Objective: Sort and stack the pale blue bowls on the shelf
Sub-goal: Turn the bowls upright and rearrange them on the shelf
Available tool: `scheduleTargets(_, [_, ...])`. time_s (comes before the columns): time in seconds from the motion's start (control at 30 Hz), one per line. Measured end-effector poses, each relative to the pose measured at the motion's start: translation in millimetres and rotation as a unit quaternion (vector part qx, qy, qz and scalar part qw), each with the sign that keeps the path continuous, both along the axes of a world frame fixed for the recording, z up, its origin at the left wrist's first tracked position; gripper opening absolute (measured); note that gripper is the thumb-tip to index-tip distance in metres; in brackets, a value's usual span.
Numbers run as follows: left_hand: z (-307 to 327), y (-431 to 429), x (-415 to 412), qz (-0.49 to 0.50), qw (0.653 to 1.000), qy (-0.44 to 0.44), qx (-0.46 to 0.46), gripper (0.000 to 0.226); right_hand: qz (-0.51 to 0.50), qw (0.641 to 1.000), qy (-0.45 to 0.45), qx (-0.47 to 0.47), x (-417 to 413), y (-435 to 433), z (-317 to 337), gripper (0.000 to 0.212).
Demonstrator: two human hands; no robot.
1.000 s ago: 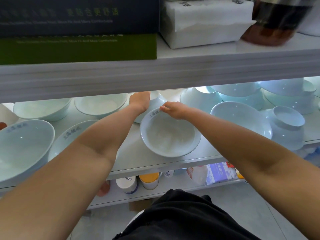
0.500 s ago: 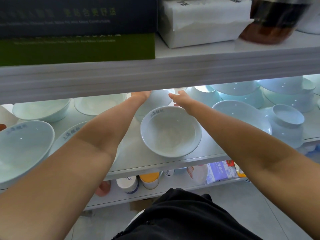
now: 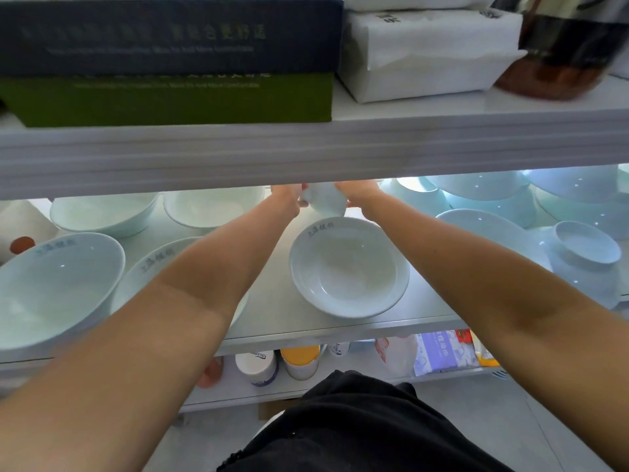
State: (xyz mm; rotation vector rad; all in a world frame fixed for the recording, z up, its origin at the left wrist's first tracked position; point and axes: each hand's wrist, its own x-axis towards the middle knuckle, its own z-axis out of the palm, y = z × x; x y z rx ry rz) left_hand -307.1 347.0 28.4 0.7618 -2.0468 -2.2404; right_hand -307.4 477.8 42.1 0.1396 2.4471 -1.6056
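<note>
Several pale blue bowls stand on the lit middle shelf [image 3: 340,330]. A wide bowl with lettering on its rim [image 3: 347,270] sits upright at the front centre, untouched. Behind it, under the upper shelf board, a small pale blue bowl [image 3: 323,202] is tilted, held between both hands. My left hand [image 3: 287,196] holds its left side and my right hand [image 3: 357,195] its right side. The board hides most of the fingers. A large bowl [image 3: 54,287] sits at the front left and another [image 3: 153,264] lies partly under my left forearm.
More bowls stand at the back left [image 3: 102,212] and in stacks at the back right [image 3: 483,195]. Upturned bowls [image 3: 585,257] sit at the right. The upper shelf board [image 3: 306,151] carries boxes [image 3: 170,97] and a jar [image 3: 561,46]. Bottles [image 3: 258,366] stand on the lower shelf.
My right hand has left the rim of the front centre bowl. Both hands have moved deeper into the shelf and closed in on the small bowl at the back.
</note>
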Motion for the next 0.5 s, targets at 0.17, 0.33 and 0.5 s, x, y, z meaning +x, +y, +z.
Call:
scheduleTargets(0.17, [0, -11, 13, -0.101, 0.993, -0.04, -0.048, 0.021, 0.061, 0.981, 0.064, 0.173, -1, -2, 4, 0.012])
scheduleTargets(0.33, [-1, -26, 18, -0.12, 0.986, -0.086, -0.084, 0.015, 0.112, 0.93, 0.137, 0.322, 5, -10, -1, 0.038])
scheduleTargets(0.5, [6, -37, 25, -0.114, 0.987, -0.089, -0.064, 0.02, 0.174, 0.863, 0.224, 0.417, 14, -10, -3, 0.028])
